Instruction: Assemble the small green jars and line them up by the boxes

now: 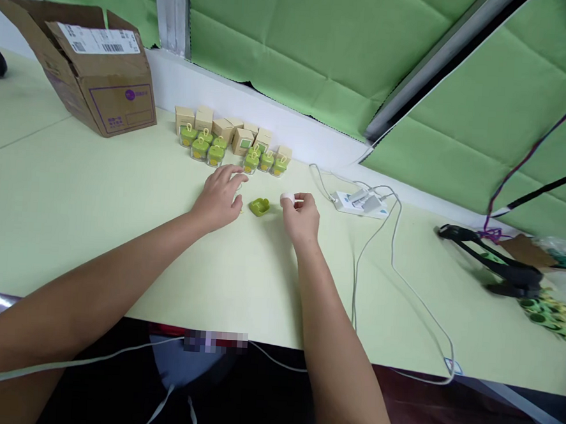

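My left hand [219,195] rests on the pale green table [72,205], fingers curled over a small clear item that I cannot make out. A small green lid-like piece [260,206] lies on the table between my hands. My right hand [301,214] pinches a small white round piece [287,198] at its fingertips, just right of the green piece. Behind them stand several small green-topped clear jars [209,150] and several small tan boxes [223,128] in a cluster.
An open cardboard box [97,66] stands at the back left. A white power strip [360,204] with grey cables [395,257] lies to the right. At the far right are a black stand [500,267] and green round items [552,315]. Green quilted panels line the wall.
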`<action>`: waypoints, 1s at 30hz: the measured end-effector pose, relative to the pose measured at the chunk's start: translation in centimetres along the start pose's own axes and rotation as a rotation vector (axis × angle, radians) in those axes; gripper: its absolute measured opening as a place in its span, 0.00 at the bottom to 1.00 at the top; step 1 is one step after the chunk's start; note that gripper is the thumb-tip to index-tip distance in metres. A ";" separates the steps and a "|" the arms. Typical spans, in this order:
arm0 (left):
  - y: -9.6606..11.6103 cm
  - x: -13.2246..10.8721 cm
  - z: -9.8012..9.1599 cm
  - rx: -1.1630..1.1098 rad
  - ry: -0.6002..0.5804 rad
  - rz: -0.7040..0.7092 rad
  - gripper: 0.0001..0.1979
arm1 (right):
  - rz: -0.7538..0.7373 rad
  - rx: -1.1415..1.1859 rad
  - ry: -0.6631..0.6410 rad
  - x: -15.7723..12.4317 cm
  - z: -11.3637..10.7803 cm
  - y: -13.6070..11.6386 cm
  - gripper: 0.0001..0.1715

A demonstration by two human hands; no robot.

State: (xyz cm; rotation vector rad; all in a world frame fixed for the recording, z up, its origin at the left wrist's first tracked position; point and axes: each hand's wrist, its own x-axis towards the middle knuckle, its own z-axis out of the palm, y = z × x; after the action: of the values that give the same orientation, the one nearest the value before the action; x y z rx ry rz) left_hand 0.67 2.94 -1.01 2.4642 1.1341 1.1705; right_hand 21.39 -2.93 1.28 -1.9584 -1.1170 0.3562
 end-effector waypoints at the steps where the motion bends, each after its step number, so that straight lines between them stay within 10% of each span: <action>1: -0.2 0.1 0.0 0.005 -0.008 -0.053 0.21 | -0.002 -0.077 -0.022 0.0 -0.2 0.0 0.20; 9: -1.2 0.2 0.4 -0.075 -0.110 -0.288 0.26 | 0.029 -0.373 -0.186 -0.3 0.1 0.1 0.19; 30: -1.0 -0.1 0.8 -0.072 -0.140 -0.197 0.22 | 0.033 -0.290 -0.068 -0.3 -0.9 -0.5 0.16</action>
State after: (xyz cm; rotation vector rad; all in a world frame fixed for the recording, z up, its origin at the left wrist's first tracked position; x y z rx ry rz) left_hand 0.66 3.73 -2.09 2.2801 1.2387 0.9510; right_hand 21.45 -3.47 2.16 -2.2340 -1.2371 0.2929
